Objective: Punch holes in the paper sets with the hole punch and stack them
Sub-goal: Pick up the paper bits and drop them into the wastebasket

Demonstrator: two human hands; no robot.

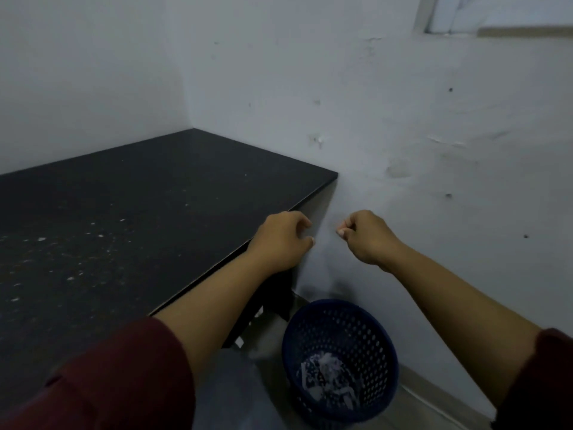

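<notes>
No paper set and no hole punch are in view. My left hand (283,240) hovers over the right edge of the black table (148,193), fingers curled with thumb and fingertips slightly apart, holding nothing visible. My right hand (366,235) is held out past the table's edge, above the bin, with its fingers pinched together; nothing shows between them. Small white paper specks lie scattered over the left part of the table top.
A dark blue perforated waste bin (384,352) stands on the floor below my hands, against the white wall (403,135), with shredded white paper scraps (325,380) inside. The table fills the corner between two walls. Dark red sleeves cover my upper arms.
</notes>
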